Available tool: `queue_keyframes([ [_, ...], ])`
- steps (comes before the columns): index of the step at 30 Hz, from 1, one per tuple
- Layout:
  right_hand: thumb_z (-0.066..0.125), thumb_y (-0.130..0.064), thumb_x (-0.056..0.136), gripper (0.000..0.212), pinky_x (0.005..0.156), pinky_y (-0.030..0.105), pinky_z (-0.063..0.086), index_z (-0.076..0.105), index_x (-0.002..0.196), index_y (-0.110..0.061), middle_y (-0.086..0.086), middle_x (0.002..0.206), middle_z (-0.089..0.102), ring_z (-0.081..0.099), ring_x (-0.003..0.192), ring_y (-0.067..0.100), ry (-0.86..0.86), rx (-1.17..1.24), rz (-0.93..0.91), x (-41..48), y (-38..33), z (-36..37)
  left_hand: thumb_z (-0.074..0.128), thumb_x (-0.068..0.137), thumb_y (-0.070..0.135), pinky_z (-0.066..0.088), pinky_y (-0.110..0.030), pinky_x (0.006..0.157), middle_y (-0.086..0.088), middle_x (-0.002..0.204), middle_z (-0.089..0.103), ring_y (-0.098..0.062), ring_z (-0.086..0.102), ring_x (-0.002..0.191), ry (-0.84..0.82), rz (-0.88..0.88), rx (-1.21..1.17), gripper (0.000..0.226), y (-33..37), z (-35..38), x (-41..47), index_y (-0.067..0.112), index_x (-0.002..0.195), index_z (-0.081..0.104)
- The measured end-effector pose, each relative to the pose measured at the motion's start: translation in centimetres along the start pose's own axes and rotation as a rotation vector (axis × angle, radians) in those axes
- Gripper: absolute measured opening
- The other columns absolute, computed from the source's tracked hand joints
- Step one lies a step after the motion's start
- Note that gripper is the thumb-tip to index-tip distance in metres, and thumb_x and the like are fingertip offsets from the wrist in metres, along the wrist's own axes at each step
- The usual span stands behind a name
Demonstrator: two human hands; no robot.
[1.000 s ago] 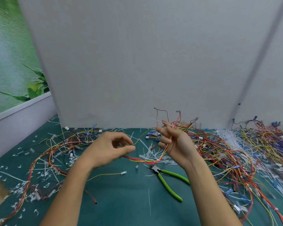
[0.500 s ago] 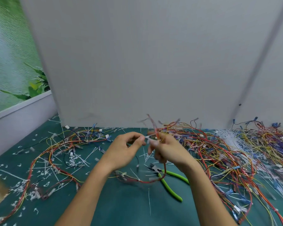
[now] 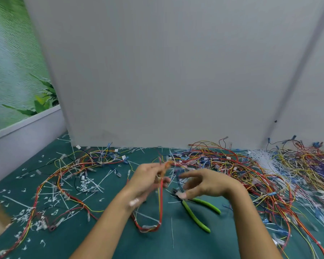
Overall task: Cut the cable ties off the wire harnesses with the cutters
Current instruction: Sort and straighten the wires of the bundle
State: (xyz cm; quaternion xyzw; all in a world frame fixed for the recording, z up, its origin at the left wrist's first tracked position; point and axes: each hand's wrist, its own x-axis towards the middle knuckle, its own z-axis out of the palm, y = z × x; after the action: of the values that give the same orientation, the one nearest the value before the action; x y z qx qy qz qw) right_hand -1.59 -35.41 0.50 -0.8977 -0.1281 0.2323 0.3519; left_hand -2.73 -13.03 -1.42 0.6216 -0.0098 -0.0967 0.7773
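The left hand (image 3: 146, 181) pinches 1 red-and-yellow harness (image 3: 160, 206) near its top. The loop hangs down toward the green mat (image 3: 120, 240); the blur hides whether it touches. The right hand (image 3: 209, 184) holds nothing. Its fingers are spread and loosely bent, just above the head of the cutters (image 3: 195, 215), which lie on the mat with the green handles toward the person.

The hanging loop is free, so it may swing across the cutters and get dragged along when the right hand picks them up. Its low end may also snag loose scraps. A tie sits tight against its wires, so a careless bite could nick the insulation. Grabbing near the blades instead of the handles risks a pinched finger.

Counted: 2 hands, 1 pair of cutters, 1 harness in hand. There are 2 heaps of wires, a thinner left heap (image 3: 73, 171) and a denser right heap (image 3: 251, 169); the harnesses inside them are too tangled to count. The white tie scraps (image 3: 86, 186) are too many to count.
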Motion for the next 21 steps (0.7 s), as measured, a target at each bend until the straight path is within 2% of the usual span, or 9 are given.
queue_keyframes([
  [2,0.088,-0.048,0.075,0.057,0.110,0.036,0.046,0.071,0.127,-0.032,-0.006,0.129,0.070,0.065,0.120,0.013,0.128,-0.035,0.056,0.4,1.4,-0.6,0.052,0.102,0.017,0.056,-0.030,0.060,-0.002,0.078,0.056,-0.019,0.062,0.063,-0.104,0.114,-0.258,0.027,2.0,-0.8,-0.5,0.002,0.108,0.074],
  [5,0.077,-0.047,0.089,0.064,0.112,0.037,0.039,0.058,0.145,-0.022,0.000,0.152,0.054,0.054,0.137,0.021,0.284,-0.019,0.092,1.8,2.9,-0.2,0.043,0.103,0.019,0.050,-0.026,0.053,0.002,0.080,0.051,-0.012,0.053,0.057,-0.256,0.285,-0.505,0.029,4.3,-2.2,-1.5,0.008,0.120,0.063],
  [8,0.070,-0.047,0.095,0.080,0.120,0.042,0.033,0.034,0.160,-0.016,0.004,0.167,0.033,0.041,0.147,0.026,0.326,0.091,0.107,3.4,3.5,0.7,0.033,0.106,0.018,0.035,-0.021,0.045,0.004,0.083,0.047,-0.008,0.040,0.048,-0.299,0.318,-0.501,0.033,5.0,-3.5,-2.1,0.014,0.120,0.063],
  [10,0.067,-0.046,0.097,0.086,0.120,0.043,0.030,0.023,0.163,-0.014,0.008,0.168,0.029,0.037,0.150,0.030,0.367,0.135,0.140,4.1,3.9,1.0,0.035,0.104,0.018,0.025,-0.020,0.042,0.002,0.084,0.045,-0.006,0.036,0.046,-0.304,0.304,-0.457,0.033,5.0,-3.7,-2.3,0.015,0.114,0.067],
  [13,0.064,-0.044,0.099,0.082,0.122,0.048,0.031,0.023,0.162,-0.009,0.017,0.166,0.029,0.033,0.151,0.034,0.518,0.182,0.220,4.7,4.7,0.9,0.041,0.099,0.021,0.015,-0.022,0.043,0.003,0.084,0.046,-0.004,0.035,0.045,-0.294,0.301,-0.397,0.032,4.7,-3.3,-2.3,0.019,0.102,0.073],
  [16,0.061,-0.041,0.101,0.086,0.126,0.048,0.021,0.014,0.161,-0.001,0.020,0.170,0.009,0.015,0.157,0.035,0.612,0.159,0.316,4.4,5.7,0.4,0.042,0.101,0.022,0.015,-0.023,0.045,0.001,0.086,0.047,-0.005,0.035,0.047,-0.294,0.309,-0.348,0.028,4.4,-2.9,-2.2,0.016,0.104,0.070],
  [18,0.060,-0.038,0.102,0.081,0.125,0.046,0.024,0.020,0.159,0.002,0.022,0.168,0.016,0.020,0.155,0.036,0.635,0.136,0.332,4.3,6.1,0.3,0.045,0.099,0.023,0.015,-0.024,0.045,0.001,0.087,0.048,-0.006,0.036,0.047,-0.292,0.313,-0.330,0.024,4.3,-2.7,-2.2,0.012,0.109,0.063],
  [19,0.060,-0.037,0.102,0.074,0.121,0.045,0.030,0.029,0.156,0.003,0.023,0.164,0.029,0.030,0.151,0.037,0.638,0.106,0.334,4.3,6.1,0.2,0.046,0.098,0.023,0.015,-0.024,0.046,0.001,0.088,0.049,-0.006,0.036,0.048,-0.286,0.318,-0.322,0.023,4.2,-2.6,-2.2,0.012,0.109,0.063],
  [21,0.059,-0.035,0.103,0.053,0.108,0.041,0.044,0.055,0.140,0.002,0.023,0.139,0.060,0.056,0.131,0.037,0.637,0.015,0.322,4.0,5.7,-0.1,0.047,0.098,0.021,0.015,-0.026,0.047,0.001,0.090,0.051,-0.007,0.036,0.049,-0.272,0.326,-0.309,0.022,4.0,-2.3,-2.1,0.013,0.108,0.065],
])
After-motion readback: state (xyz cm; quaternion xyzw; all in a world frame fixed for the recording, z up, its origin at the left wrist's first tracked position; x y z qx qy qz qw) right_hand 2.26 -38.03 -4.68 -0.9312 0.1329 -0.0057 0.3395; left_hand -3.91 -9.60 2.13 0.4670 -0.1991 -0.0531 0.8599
